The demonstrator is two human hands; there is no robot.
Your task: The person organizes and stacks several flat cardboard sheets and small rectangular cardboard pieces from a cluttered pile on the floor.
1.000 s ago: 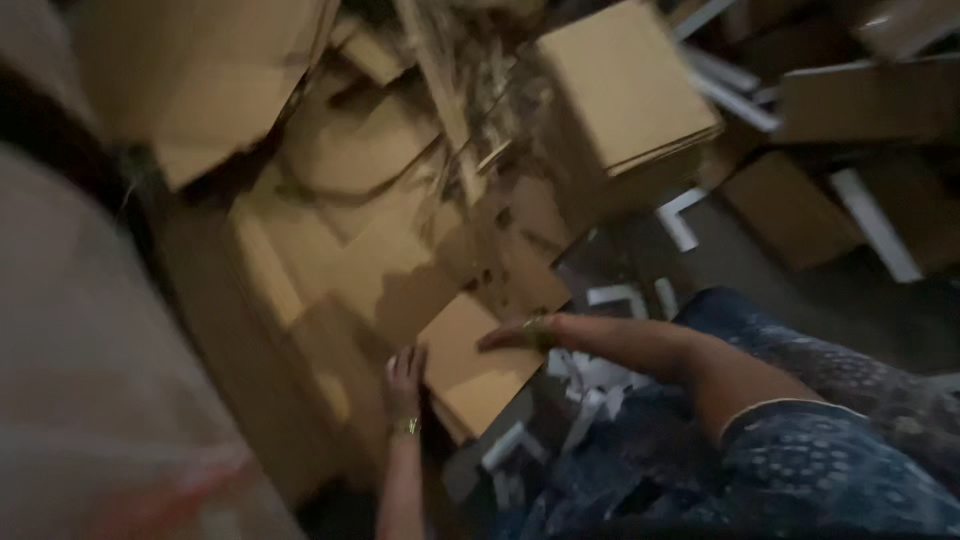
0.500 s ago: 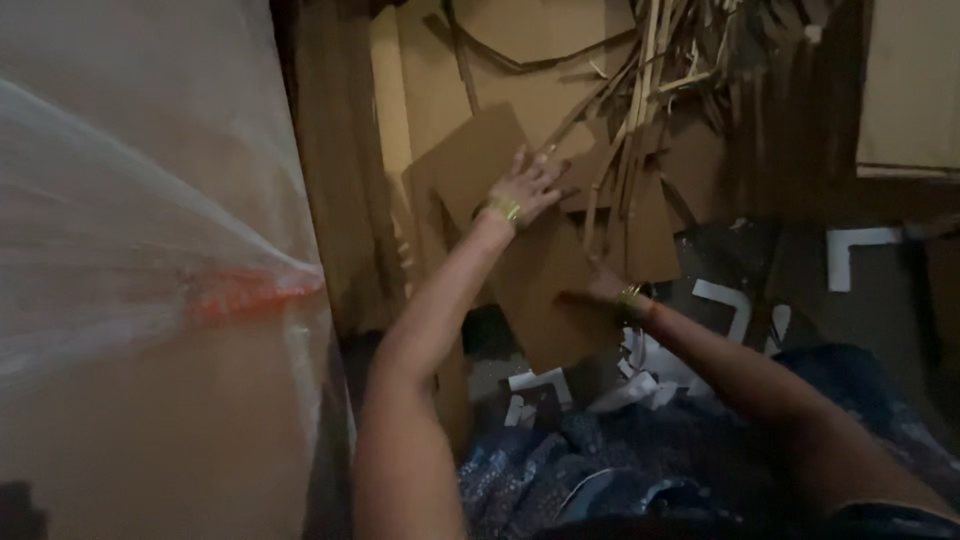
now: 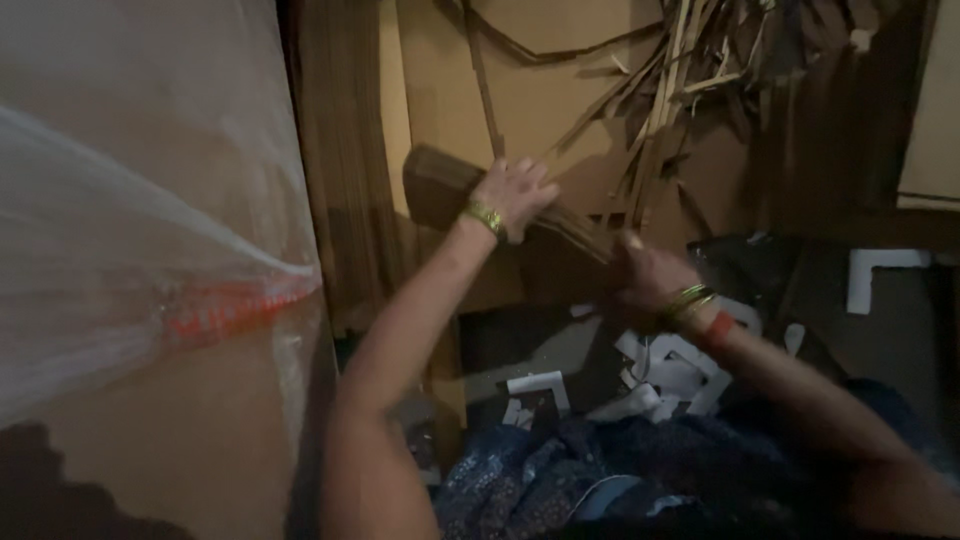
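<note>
1. A flat brown cardboard piece (image 3: pixel 450 185) is held up between both hands, in front of the big cardboard sheets (image 3: pixel 540 90) leaning behind it.
2. Its long axis is seen running from upper left down to lower right, edge-on towards the camera.
3. The left hand (image 3: pixel 515 192) is laid over the upper left part, fingers (image 3: pixel 540 185) spread and curled on the board.
4. The right hand (image 3: pixel 650 275) is closed on the lower right end; exact finger placement cannot be told, blurred.
5. Both hands are on it; neither is nearer.
6. Left is blocked by a plastic-wrapped stack (image 3: pixel 140 250); loose cardboard strips (image 3: pixel 690 90) crowd the upper right.
7. Open room is left only below, over white scraps (image 3: pixel 670 370) on the floor (image 3: pixel 520 350).
</note>
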